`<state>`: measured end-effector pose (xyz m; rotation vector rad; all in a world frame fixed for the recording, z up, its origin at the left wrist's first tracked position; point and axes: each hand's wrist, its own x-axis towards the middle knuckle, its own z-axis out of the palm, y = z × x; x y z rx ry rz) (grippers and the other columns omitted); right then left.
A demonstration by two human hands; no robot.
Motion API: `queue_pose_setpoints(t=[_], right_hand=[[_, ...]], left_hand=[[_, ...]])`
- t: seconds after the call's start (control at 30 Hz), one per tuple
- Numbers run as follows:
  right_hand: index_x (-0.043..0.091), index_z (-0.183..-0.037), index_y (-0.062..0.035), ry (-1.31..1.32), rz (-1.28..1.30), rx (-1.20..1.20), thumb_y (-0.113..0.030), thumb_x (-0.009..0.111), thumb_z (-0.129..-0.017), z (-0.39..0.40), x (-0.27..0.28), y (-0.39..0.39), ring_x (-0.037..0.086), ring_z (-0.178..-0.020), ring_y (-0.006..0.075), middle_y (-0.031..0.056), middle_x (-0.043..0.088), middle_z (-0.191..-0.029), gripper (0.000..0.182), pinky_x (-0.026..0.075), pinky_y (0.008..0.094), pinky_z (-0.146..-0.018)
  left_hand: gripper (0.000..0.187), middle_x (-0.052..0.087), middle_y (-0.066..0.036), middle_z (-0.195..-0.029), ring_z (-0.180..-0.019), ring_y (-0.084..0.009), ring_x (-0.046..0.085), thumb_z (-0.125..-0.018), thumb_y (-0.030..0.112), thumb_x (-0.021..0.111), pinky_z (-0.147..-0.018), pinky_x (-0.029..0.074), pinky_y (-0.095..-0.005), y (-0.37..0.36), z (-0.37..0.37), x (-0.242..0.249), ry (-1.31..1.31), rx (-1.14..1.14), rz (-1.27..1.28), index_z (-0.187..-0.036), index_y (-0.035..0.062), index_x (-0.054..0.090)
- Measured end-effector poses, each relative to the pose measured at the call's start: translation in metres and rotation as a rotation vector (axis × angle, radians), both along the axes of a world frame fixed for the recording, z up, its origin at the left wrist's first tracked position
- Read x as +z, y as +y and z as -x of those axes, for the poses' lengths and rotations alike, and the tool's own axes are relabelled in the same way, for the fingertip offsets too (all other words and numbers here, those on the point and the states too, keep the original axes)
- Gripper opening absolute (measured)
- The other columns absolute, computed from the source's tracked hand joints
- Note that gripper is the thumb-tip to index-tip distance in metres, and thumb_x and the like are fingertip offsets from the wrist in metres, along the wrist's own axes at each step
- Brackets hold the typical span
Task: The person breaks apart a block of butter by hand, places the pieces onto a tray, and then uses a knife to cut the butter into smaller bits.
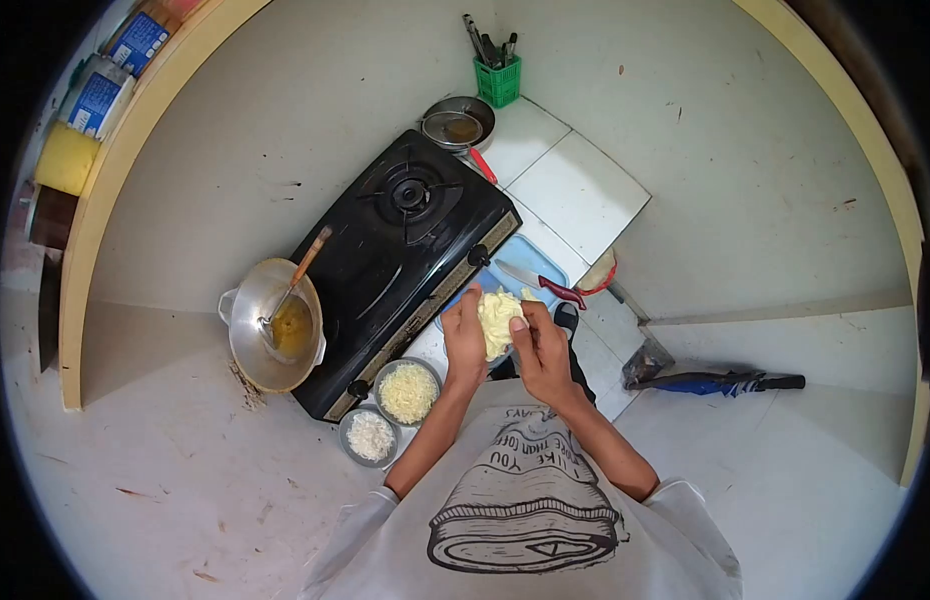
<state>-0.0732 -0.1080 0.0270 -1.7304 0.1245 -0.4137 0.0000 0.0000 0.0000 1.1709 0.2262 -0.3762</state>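
Between both hands is a pale yellow, lumpy, soft-looking clump [499,318] whose kind I cannot make out. My left hand [467,335] grips its left side, and my right hand [542,350] presses on the right side with the thumb on top. Just beneath is a light blue tray [552,262], partly hidden by the hands. Across it lies a knife [545,283] with a dark red handle. To the left of my forearm stand a bowl of pale yellow shreds [408,391] and a smaller bowl of white, crumbly food [371,436].
A black gas stove [385,240] fills the centre left. Beside it sits a wok [247,345] with yellowish liquid and a wooden-handled spatula [313,255]. A pan and strainer [455,127], a green utensil basket [498,82] and a folded blue umbrella [715,383] are farther out.
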Motion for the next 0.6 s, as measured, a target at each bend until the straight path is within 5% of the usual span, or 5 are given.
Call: queue_pose_setpoints(t=[0.07, 0.37, 0.6], right_hand=[[0.054, -0.111, 0.0012, 0.007, -0.002, 0.006, -0.014, 0.051, -0.105, 0.0, 0.002, -0.001, 0.054, -0.057, 0.0144, 0.0115, 0.061, -0.072, 0.017, 0.042, 0.0316, -0.053], [0.055, -0.111, 0.0009, 0.03, -0.009, 0.044, -0.016, 0.051, -0.106, 0.001, 0.0, 0.002, 0.053, -0.058, 0.0127, 0.0097, 0.061, -0.072, 0.018, 0.041, 0.0301, -0.053], [0.055, -0.109, 0.0014, 0.08, -0.063, 0.038, -0.016, 0.052, -0.106, -0.004, -0.002, -0.001, 0.056, -0.062, 0.0129, 0.0101, 0.062, -0.075, 0.018, 0.044, 0.0295, -0.057]], left_hand=[[0.031, 0.064, -0.001, -0.076, -0.065, -0.0074, 0.06, -0.104, 0.025, 0.054, -0.057, 0.046, -0.0242, 0.0, 0.001, 0.008, 0.066, -0.009, 0.043, -0.09, 0.0005, 0.067], [0.034, 0.066, -0.004, -0.077, -0.058, -0.01, 0.06, -0.104, 0.029, 0.054, -0.047, 0.045, -0.026, 0.005, -0.004, 0.012, 0.147, -0.03, 0.056, -0.091, -0.0005, 0.066], [0.038, 0.065, -0.004, -0.079, -0.068, -0.008, 0.06, -0.107, 0.029, 0.051, -0.06, 0.048, -0.0262, 0.005, 0.0, 0.004, 0.024, -0.004, -0.013, -0.09, -0.0012, 0.066]])
